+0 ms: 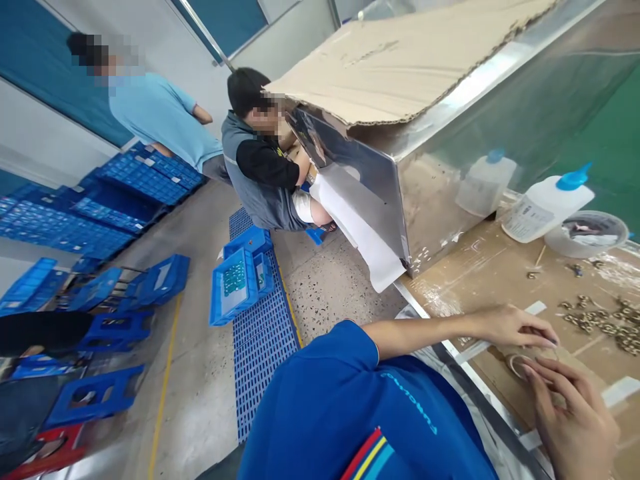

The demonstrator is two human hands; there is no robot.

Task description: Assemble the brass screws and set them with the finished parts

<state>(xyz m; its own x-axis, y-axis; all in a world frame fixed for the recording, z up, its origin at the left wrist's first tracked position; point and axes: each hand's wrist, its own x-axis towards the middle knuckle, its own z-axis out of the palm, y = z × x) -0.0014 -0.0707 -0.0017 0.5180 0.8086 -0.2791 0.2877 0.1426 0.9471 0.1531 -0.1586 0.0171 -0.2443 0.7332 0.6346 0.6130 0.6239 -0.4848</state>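
Observation:
My left hand [515,328] reaches over the cardboard-covered bench, its fingers bent and the fingertips close together. Opposite it, my right hand [575,413] has thumb and fingers drawn together beside a small pale ring-shaped thing [516,365]. Whatever sits between the fingertips of either hand is too small or hidden to make out. Just beyond my hands, small brass-coloured metal parts [600,320] lie scattered and heaped on the cardboard [480,280].
A white squeeze bottle [535,210] with a blue cap and a round plastic tub [587,233] stand near a metal box [430,200] topped with cardboard [400,60]. A co-worker [265,160] sits beyond it; another person [155,120] stands by blue crates [140,180]. Blue bins [233,287] rest on matting.

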